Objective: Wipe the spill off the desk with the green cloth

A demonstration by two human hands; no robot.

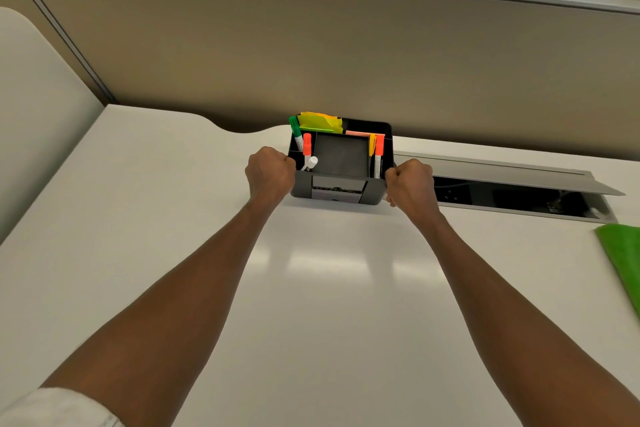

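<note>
Fuzzy bright green cloth [621, 260] flat on glossy white table [329, 288], right of black plastic organizer [341, 180], left hand [270, 172] and right hand [410, 185] each with closed grip on organizer's sides

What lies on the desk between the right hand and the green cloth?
In the head view, bare desk and the open cable hatch separate the right hand, gripping the black organizer, from the green cloth.

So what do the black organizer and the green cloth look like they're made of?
Organizer: likely moulded plastic, matte black, judging by its thin walls, rounded corners and dull sheen. Cloth: probably microfibre or terry, since its bright green surface looks fuzzy and shows no shine. Neither can be confirmed by sight.
</note>
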